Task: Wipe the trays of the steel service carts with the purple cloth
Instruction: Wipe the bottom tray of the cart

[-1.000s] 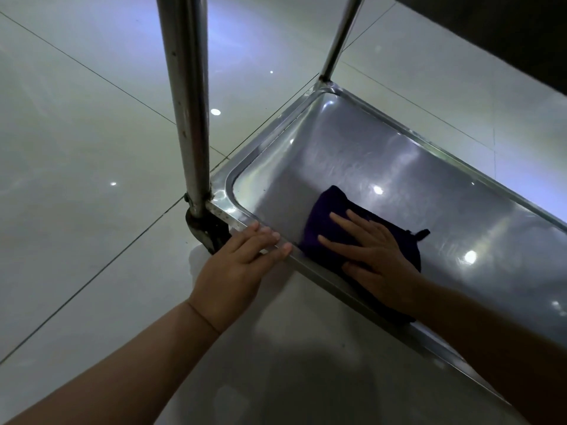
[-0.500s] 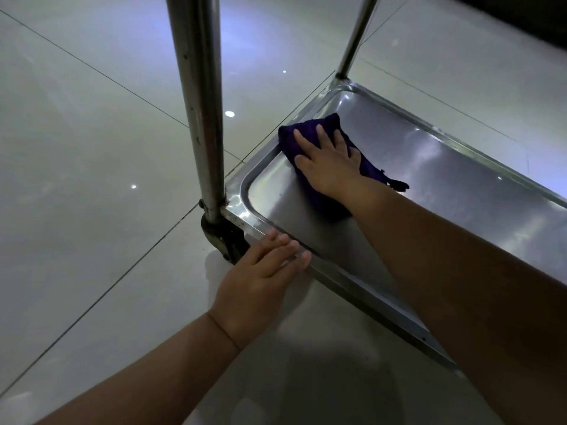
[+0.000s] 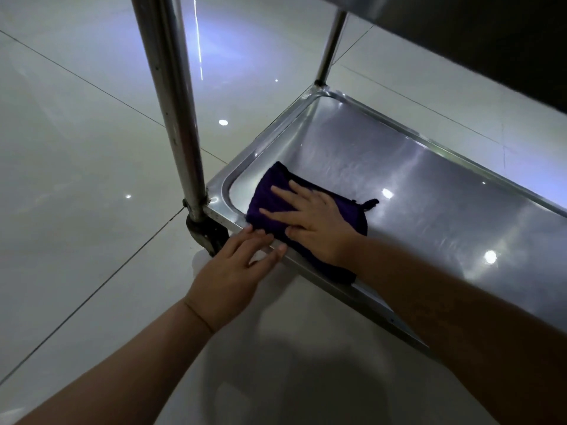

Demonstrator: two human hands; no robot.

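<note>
The purple cloth (image 3: 270, 197) lies folded in the near left corner of the cart's bottom steel tray (image 3: 414, 185), one end draped over the near rim. My right hand (image 3: 310, 219) presses flat on the cloth with straight, spread fingers. Just left of it, my left hand (image 3: 239, 265) rests with straight fingers on the tray's near rim, close to the corner post. The cloth's small hanging loop sticks out to the right of my right hand.
A steel corner post (image 3: 175, 111) rises from the tray's near left corner over a dark caster wheel (image 3: 208, 234). A second post (image 3: 329, 47) stands at the far corner. An upper tray's dark underside (image 3: 475, 41) overhangs at top right. Glossy tiled floor (image 3: 76, 179) surrounds the cart.
My right hand has pulled the cloth back from the tray's far left edge to the near left corner. My left hand has stayed on the near rim.
</note>
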